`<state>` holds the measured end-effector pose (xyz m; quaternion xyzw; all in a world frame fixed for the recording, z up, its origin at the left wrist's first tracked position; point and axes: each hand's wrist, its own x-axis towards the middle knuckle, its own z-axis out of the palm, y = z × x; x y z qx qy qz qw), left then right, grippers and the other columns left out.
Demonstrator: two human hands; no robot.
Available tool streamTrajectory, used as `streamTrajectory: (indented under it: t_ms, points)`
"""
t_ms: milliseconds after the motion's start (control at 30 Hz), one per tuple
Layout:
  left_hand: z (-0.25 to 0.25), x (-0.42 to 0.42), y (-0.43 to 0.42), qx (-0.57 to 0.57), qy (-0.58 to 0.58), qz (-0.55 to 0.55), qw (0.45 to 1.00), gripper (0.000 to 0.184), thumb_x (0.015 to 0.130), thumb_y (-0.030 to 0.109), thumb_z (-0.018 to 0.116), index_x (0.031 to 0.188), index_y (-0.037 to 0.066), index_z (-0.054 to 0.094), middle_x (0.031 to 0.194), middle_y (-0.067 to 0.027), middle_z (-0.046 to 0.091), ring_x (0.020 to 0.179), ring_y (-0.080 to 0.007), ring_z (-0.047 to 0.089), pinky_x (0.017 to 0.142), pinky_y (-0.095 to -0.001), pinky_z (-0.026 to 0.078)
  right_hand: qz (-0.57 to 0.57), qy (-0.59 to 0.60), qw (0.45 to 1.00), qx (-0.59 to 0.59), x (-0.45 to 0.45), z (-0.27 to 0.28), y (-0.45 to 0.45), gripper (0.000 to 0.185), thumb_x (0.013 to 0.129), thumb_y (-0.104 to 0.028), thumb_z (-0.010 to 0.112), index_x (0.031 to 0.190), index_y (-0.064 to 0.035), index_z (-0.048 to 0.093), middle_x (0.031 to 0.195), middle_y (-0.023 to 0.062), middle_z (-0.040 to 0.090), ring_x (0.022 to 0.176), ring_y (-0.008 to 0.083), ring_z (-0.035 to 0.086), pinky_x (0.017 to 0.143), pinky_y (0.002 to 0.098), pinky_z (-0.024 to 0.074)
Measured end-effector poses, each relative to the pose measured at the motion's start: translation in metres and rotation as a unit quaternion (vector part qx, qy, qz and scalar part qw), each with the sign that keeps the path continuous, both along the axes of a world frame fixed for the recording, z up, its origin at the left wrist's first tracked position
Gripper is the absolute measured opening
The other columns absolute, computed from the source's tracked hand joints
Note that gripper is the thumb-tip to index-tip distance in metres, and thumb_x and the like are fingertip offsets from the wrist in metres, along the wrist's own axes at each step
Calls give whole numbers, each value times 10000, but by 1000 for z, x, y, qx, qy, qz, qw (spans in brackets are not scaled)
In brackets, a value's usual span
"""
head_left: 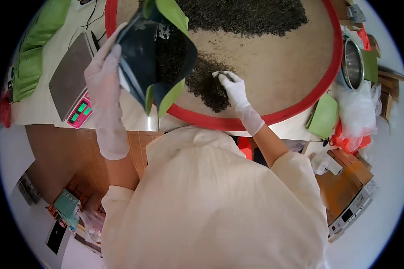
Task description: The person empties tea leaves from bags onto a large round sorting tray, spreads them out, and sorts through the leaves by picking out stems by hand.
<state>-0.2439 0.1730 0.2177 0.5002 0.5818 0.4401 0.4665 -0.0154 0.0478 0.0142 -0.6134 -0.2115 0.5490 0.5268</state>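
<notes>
My left hand (104,83), in a white glove, grips the side of a green bag (139,56) with a dark lining. The bag's mouth gapes toward the right, and dark dried tea leaves (169,56) show inside. In a white glove too, my right hand (234,91) is closed around some leaves at the edge of a small heap of tea leaves (208,89). That heap lies on a round tray (274,67) with a red rim, just right of the bag. A larger heap of tea leaves (256,15) spreads across the tray's far side.
Left of the bag is a weighing scale (72,74) with a pink display panel. Green bags (29,74) stand at the far left. To the tray's right are a metal pot (353,65), a green packet (324,117) and clear plastic bags (357,107).
</notes>
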Motion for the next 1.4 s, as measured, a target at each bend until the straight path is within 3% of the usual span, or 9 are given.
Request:
streamTrajectory:
  t_ms: [333, 433, 567, 733, 833, 1000, 1133, 1267, 1400]
  points:
    - [-33, 50, -5, -10, 176, -108, 978, 339, 888, 166, 562, 1212, 243, 625, 697, -32, 608, 579, -72, 500, 585, -252, 427, -36, 287, 951, 110, 20, 179, 38, 320, 906, -351, 509, 1055, -87, 611, 975, 42, 643, 704, 112, 583, 489, 217, 412]
    - [-32, 61, -8, -36, 254, -151, 955, 332, 886, 237, 539, 1208, 219, 617, 793, -173, 656, 660, -258, 622, 663, -351, 476, -68, 171, 974, 134, -6, 206, 55, 308, 919, -340, 503, 1044, -83, 618, 975, 47, 647, 708, 101, 584, 482, 220, 411]
    - [-32, 63, -11, -47, 247, -139, 958, 319, 889, 248, 540, 1192, 203, 629, 807, -174, 664, 686, -267, 632, 681, -345, 484, -43, 52, 992, 110, -34, 189, 68, 178, 885, -148, 568, 1014, -40, 624, 903, 18, 626, 806, 77, 552, 766, 222, 449]
    - [-45, 53, -8, 6, 191, -123, 974, 298, 902, 255, 534, 1166, 170, 643, 866, -171, 675, 783, -256, 659, 725, -336, 487, 201, -314, 916, 148, -27, 181, 50, 486, 820, -286, 652, 1229, -44, 551, 1298, 256, 474, 1195, 402, 462, 1024, 410, 366]
    - [-42, 51, -7, -12, 199, -141, 970, 297, 908, 250, 529, 1167, 160, 641, 871, -170, 674, 807, -248, 662, 734, -330, 484, 236, -402, 876, 123, -17, 198, 39, 454, 843, -270, 638, 1238, -59, 564, 1232, 208, 540, 1122, 335, 530, 978, 370, 406]
    - [-26, 39, -1, -25, 224, -120, 967, 342, 919, 277, 543, 1210, 111, 612, 745, -77, 644, 631, -141, 594, 596, -278, 473, 58, -207, 961, 174, 5, 219, 20, 249, 918, -127, 535, 1126, -41, 643, 1049, 55, 644, 899, 130, 595, 825, 253, 466]
    - [-14, 3, 13, -38, 143, -1, 989, 424, 915, 284, 585, 1217, -12, 580, 779, -40, 640, 671, -86, 558, 594, -221, 444, -66, -326, 937, 108, 25, 121, -13, 251, 920, -124, 501, 1104, -15, 632, 1098, 103, 646, 982, 198, 614, 877, 298, 470]
    - [-7, -22, 15, 19, 118, 38, 992, 452, 902, 267, 614, 1226, -44, 562, 1091, -89, 638, 965, -111, 573, 855, -209, 421, 85, -634, 767, -44, 3, -23, -52, 552, 895, -312, 533, 1363, -47, 406, 1371, 212, 429, 1267, 377, 401, 1077, 461, 277]
    - [-2, -37, 10, 52, 71, 102, 991, 468, 902, 223, 616, 1243, -83, 520, 1162, -133, 604, 1007, -152, 578, 897, -241, 433, 101, -573, 814, -7, -45, -26, -11, 629, 846, -316, 579, 1347, 7, 377, 1433, 232, 319, 1330, 388, 291, 1100, 481, 202]
